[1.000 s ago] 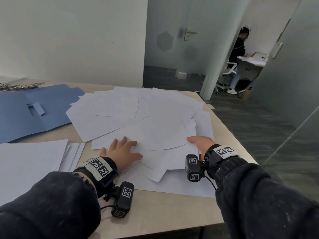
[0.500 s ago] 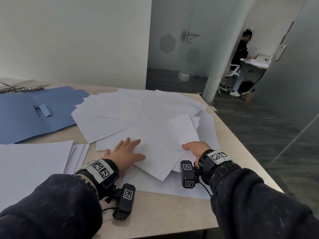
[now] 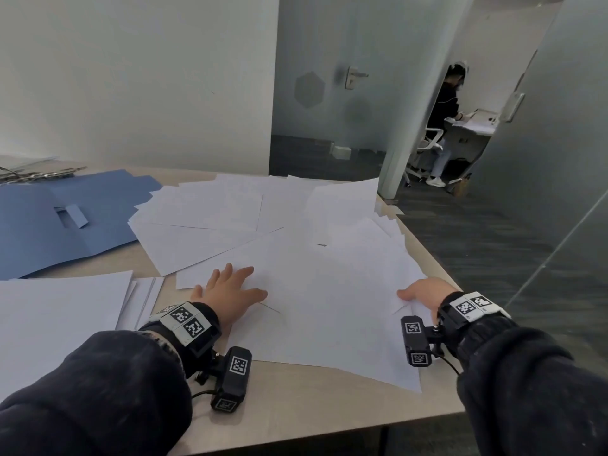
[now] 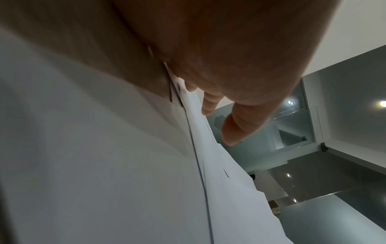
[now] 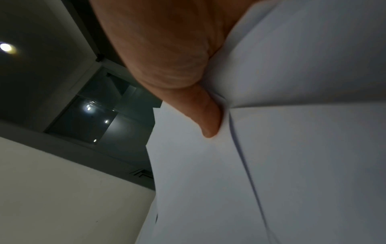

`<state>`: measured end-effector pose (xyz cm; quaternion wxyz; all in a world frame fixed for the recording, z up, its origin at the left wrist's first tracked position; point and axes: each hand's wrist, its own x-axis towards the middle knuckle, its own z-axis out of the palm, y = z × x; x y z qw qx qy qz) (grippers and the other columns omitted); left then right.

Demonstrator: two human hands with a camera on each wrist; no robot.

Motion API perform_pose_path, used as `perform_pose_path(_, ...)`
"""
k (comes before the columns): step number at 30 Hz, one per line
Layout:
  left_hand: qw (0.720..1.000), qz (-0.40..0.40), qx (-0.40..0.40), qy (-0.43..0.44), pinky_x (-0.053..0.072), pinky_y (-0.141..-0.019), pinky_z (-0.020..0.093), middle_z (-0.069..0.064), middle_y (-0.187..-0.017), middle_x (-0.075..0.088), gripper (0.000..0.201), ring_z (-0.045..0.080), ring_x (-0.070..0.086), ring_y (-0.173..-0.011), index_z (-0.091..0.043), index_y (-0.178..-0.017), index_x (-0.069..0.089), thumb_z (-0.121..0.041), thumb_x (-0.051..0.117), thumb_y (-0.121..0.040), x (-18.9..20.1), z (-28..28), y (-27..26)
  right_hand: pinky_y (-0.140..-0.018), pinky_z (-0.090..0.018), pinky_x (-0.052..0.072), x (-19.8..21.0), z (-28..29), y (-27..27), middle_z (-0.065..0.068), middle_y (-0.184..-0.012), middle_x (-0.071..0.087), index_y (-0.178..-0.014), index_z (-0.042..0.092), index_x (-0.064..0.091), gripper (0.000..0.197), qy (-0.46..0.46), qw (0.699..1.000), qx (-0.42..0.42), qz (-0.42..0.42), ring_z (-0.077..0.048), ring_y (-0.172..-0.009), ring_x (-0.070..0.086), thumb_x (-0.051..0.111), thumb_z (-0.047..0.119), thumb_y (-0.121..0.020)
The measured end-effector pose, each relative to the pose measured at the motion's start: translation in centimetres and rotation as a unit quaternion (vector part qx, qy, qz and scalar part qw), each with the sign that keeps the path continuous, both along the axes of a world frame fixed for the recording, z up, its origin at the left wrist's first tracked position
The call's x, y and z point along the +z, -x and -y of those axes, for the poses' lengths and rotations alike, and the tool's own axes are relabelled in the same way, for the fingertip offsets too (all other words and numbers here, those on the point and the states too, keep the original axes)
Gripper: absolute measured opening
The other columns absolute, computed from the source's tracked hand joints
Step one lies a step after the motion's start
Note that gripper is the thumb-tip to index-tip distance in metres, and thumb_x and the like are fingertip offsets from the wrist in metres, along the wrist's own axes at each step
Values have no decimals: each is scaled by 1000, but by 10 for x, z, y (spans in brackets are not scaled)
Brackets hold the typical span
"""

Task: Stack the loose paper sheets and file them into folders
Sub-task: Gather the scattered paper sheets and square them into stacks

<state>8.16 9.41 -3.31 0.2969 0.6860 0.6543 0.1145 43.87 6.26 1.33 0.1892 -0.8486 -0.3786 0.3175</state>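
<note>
We see a light wooden table (image 3: 296, 406) carrying a wide spread of loose white sheets (image 3: 230, 222) that fan out from under both palms. Left of the left hand's hold lies a squared stack of paper (image 3: 56, 324); beyond that stack, a flat blue folder (image 3: 39, 245) rests on the wood.

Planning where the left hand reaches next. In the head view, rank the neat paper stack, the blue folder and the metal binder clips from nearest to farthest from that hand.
1. Neat paper stack: just left of the left hand, near table edge.
2. Blue folder: farther back and left.
3. Metal binder clips: far left corner, behind the folder.
</note>
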Motion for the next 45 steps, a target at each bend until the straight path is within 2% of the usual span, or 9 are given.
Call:
perform_pose_path(4,1000,-14,-9,6,-6,-124,52,-6,-171,1,71,19,-10,-157,-43,-157,21,-58,51,-95,0,0,0,-98,-32,43,5,8,-8,-21,-146,50,-140,-4,49,46,14,998,25,63,-34,-132,50,49,27,-105)
perform_pose_path(11,999,-13,-22,19,-7,-125,51,-14,-170,4,72,16,-9,-157,-41,-157,23,-59,51,-93,-1,2,4,-85,-34,43,-15,9,-15,-23,-136,57,-131,-4,57,50,-21,1000,-2,-16,-24,-98,51,72,21,-90)
perform_pose_path(16,1000,15,1,14,-2,-125,46,-8,-168,18,75,13,-1,-157,-39,-155,28,-61,54,-88,0,2,7,-100,-48,50,-20,14,-31,-21,-120,66,-124,-5,60,53,-41,997,-16,-59,-44,-110,63,79,22,-83)
perform_pose_path(21,992,96,79,7,35,-116,48,-5,-150,48,95,23,45,-138,-36,-148,41,-63,60,-59,3,0,11,-96,-62,51,-41,11,-59,-17,-103,74,-108,5,68,68,-39,993,8,-115,-46,-99,69,89,38,-53)
perform_pose_path(24,990,120,74,-7,44,-109,44,-4,-141,56,74,22,53,-125,-28,-146,46,-42,75,-79,5,1,9,-98,-59,51,-37,16,-52,-15,-100,77,-107,5,71,74,-49,984,16,-170,-42,-99,71,89,34,-41)
perform_pose_path(29,986,151,70,-13,48,-88,34,-1,-124,58,63,23,59,-104,-22,-144,48,-15,74,-87,4,0,0,-96,-57,53,-11,32,-13,-22,-101,75,-110,-1,69,26,-82,974,10,-210,-43,-98,70,73,0,-84)
perform_pose_path(34,989,140,51,-22,47,-76,29,-2,-102,65,61,16,63,-89,-24,-143,47,-19,74,-87,2,2,-3,-97,-56,52,-16,28,-10,-19,-103,75,-112,4,69,29,-77,975,48,-202,-40,-99,71,75,-2,-83)
perform_pose_path(41,985,162,49,-33,40,-68,19,-3,-110,62,56,10,60,-89,-28,-136,51,-32,77,-87,9,4,-7,-96,-52,54,-11,42,-34,-18,-103,76,-111,3,71,27,-85,971,67,-214,-39,-97,72,74,-1,-85)
perform_pose_path(45,971,236,28,-28,56,-78,29,-4,-100,71,32,14,65,-80,-26,-115,68,-29,80,-85,13,8,-15,-87,-43,56,-8,46,-35,-17,-109,75,-116,6,69,29,-109,956,75,-263,-37,-100,72,68,-4,-88)
